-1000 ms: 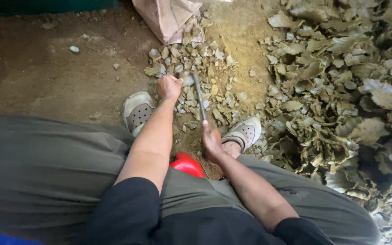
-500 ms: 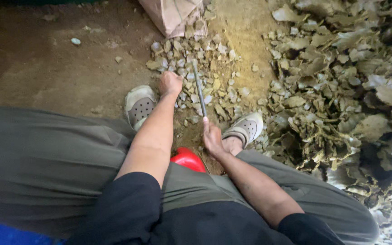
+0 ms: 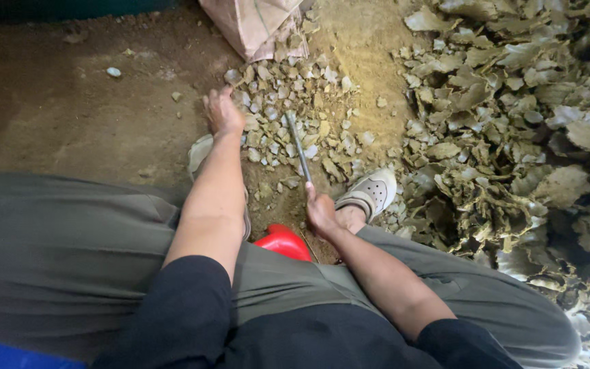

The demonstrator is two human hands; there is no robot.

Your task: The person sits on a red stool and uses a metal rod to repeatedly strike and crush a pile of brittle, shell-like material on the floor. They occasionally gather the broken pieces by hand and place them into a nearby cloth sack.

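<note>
Head view, seated over dirt floor [image 3: 69, 116], red stool [image 3: 283, 242] between the knees. Left hand [image 3: 222, 113] now further out than a second ago, fingers spread and pressed down on the near-left edge of the pile of broken shells [image 3: 295, 116]; whether anything is caught under the palm, cannot tell. Right hand [image 3: 320, 213] wrapped tight round the near end of the metal rod [image 3: 299, 147], tip of the rod resting far in among the pieces, angled slightly left. Rod hardly shifted against half a second ago; only the left reach lengthened. Judged from that: gathering or steadying a piece at the heap's edge while the rod waits. Grey shoe [image 3: 370, 191] planted to the right of the rod, big heap of whole shells [image 3: 513, 123] further right, pale sack [image 3: 254, 24] at the far edge.
</note>
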